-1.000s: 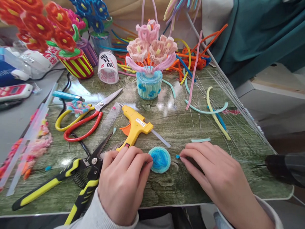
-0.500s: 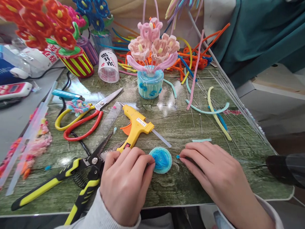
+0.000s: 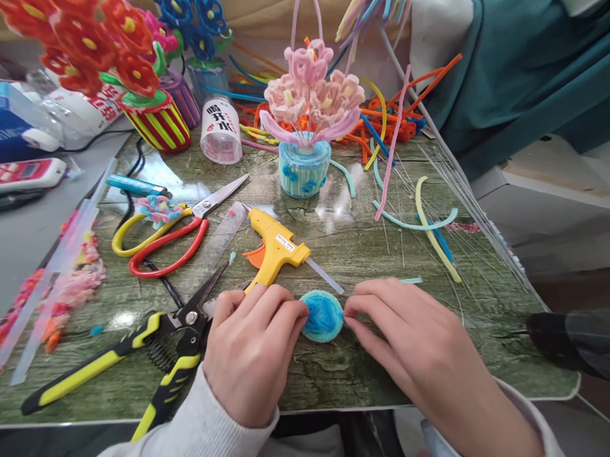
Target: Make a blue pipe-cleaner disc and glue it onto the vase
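Light-blue disc (image 3: 322,318), 1 pc., nr. front edge of surface (image 3: 324,376): rim done, blue middle I'd say mostly filled, remainder unclear; L. hand (image 3: 253,357) pinching left rim, R. hand (image 3: 418,346) pinching apparent blue bit (image 3: 342,314) at right rim.

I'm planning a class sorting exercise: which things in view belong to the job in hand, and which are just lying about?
Likely the job:
round blue piece, between left hand and right hand
yellow glue gun, nearby

Apparently lying about:
red-and-white handset
clear labelled cup
orange flowers
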Demonstrator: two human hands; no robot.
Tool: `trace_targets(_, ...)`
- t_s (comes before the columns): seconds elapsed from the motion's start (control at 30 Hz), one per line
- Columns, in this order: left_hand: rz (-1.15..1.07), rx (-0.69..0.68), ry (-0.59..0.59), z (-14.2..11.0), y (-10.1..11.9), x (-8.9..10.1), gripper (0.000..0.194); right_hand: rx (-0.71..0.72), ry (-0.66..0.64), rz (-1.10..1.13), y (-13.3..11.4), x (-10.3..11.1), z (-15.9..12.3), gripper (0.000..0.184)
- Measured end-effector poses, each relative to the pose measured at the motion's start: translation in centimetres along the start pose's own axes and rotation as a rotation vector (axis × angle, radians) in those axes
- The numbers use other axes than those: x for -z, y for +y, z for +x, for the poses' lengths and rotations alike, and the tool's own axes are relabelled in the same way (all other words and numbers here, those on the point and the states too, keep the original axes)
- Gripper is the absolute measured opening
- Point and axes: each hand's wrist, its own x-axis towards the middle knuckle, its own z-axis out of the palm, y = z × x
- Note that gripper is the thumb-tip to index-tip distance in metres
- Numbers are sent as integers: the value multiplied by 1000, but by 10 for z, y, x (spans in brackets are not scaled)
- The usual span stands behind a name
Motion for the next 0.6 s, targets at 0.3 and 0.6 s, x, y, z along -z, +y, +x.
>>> trace_targets(0.3, -6, -4, 14, 0, -1, -1, 15, 103, -79, -86, -6, -9, 18, 30)
trace_targets(0.6, -28, 43, 37, -2, 2, -6, 21, 181, -124, -169, -11, -11, 27, 31)
